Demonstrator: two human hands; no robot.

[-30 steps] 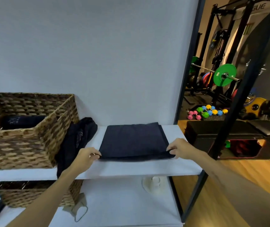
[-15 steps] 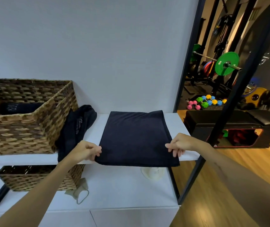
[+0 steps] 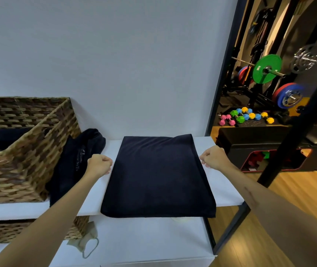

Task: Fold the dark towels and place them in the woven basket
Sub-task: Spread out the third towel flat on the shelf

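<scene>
A dark towel [image 3: 158,176] lies flat on the white top shelf [image 3: 225,191], its near edge hanging over the shelf front. My left hand [image 3: 99,164] is curled at the middle of the towel's left edge and my right hand [image 3: 212,158] at the middle of its right edge; each seems to pinch the edge. Left of that, a crumpled dark towel [image 3: 77,160] leans against the woven basket [image 3: 28,166]. Inside the basket lies a folded dark towel [image 3: 2,138].
A second woven basket [image 3: 27,230] and a beige face mask [image 3: 85,244] are on the lower shelf. A black rack post [image 3: 296,132] stands at the right. Behind it are a black bench, coloured dumbbells and a barbell with weight plates.
The towel was pulled toward me until its near edge hangs over the shelf front. Both hands moved from its near corners to the middle of its side edges.
</scene>
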